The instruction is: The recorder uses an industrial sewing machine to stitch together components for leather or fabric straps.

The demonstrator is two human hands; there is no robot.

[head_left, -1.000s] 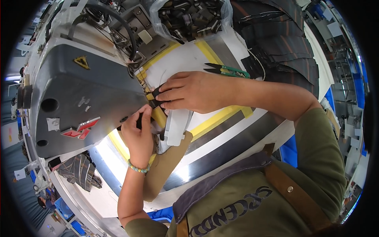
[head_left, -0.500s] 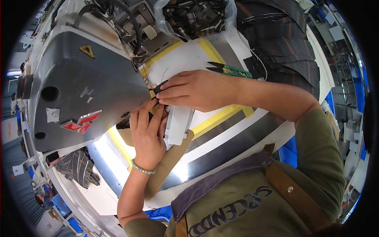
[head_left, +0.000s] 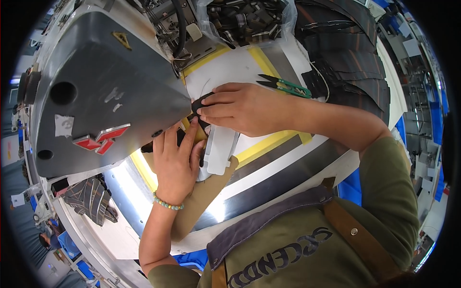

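Observation:
Both hands are at the tip of the grey sewing machine head (head_left: 110,67). My right hand (head_left: 245,109) lies from the right over a small dark fabric piece (head_left: 204,101), its fingers stretched across it and slightly apart, thumb hidden. Below it, my left hand (head_left: 176,161) reaches up with fingers extended and apart, one fingertip touching near that piece. The needle area is largely covered by the head and my fingers. A pale plate (head_left: 218,151) sits between my hands, over a brown strip (head_left: 192,218). Green-handled snips (head_left: 293,89) lie just beyond my right hand.
A plastic bag of dark fabric bits (head_left: 245,19) is at the back. Stacked dark striped cloth (head_left: 350,67) covers the right side. Folded striped fabric (head_left: 86,199) lies at lower left. Yellow tape (head_left: 259,151) marks the worktop. A person is partly visible at the far lower-left edge.
My left hand has moved up and its fingers have straightened toward the tip of the machine. My right hand stays over the piece. The view has shifted slightly, with the machine head appearing higher.

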